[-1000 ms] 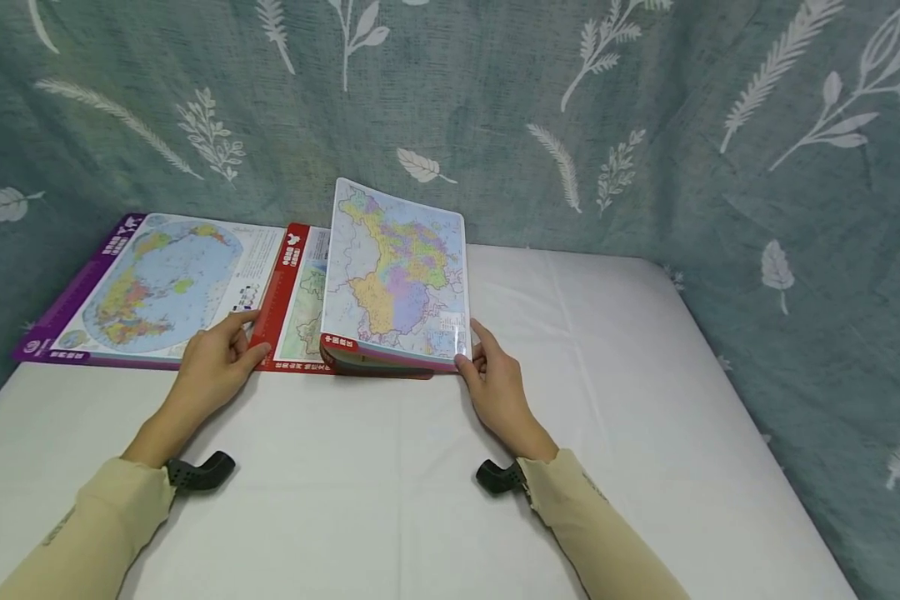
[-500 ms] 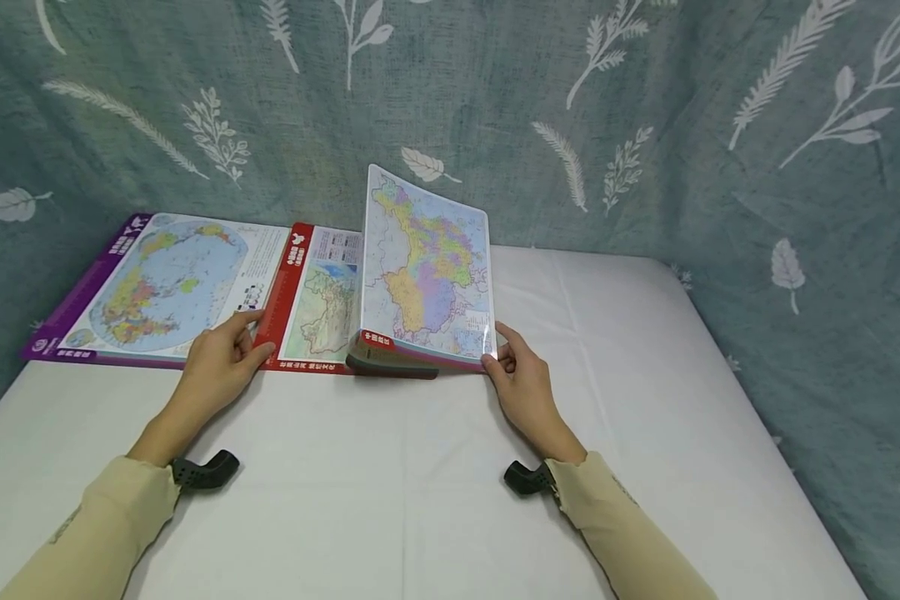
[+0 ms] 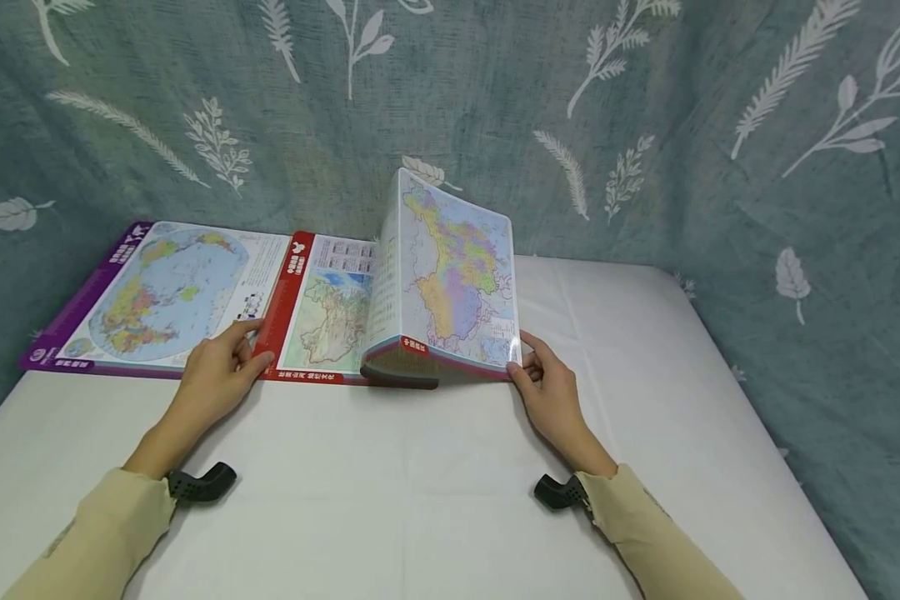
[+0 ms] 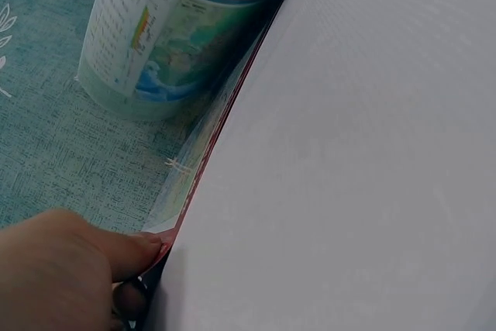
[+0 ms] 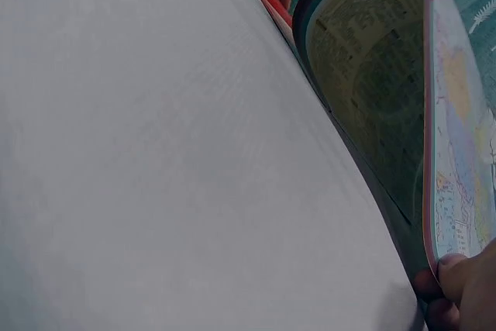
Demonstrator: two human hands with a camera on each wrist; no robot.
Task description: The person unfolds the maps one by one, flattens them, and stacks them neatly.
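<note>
A red-edged map sheet [image 3: 334, 321] lies at the back of the table, its right part bent up and over into a curved flap [image 3: 457, 275] printed with a coloured map. My right hand [image 3: 558, 400] pinches the flap's near right corner between thumb and fingers; the right wrist view shows the thumb [image 5: 457, 273] on that corner. At the sheet's red left border, my left hand [image 3: 213, 367] grips the near corner, with the thumb [image 4: 128, 253] on top in the left wrist view. The underside of the bend is partly in shadow.
A purple-edged world map [image 3: 172, 287] lies flat to the left, meeting the red border. The white tabletop [image 3: 390, 492] stretches in front and to the right. Behind hangs a green leaf-patterned curtain [image 3: 480, 100]. A black wrist device [image 3: 204, 483] sits on the left wrist.
My right hand has moved to the right with the flap's corner, pulling the fold rightward. More of the sheet's flat left part now shows. My left hand has stayed at the red border.
</note>
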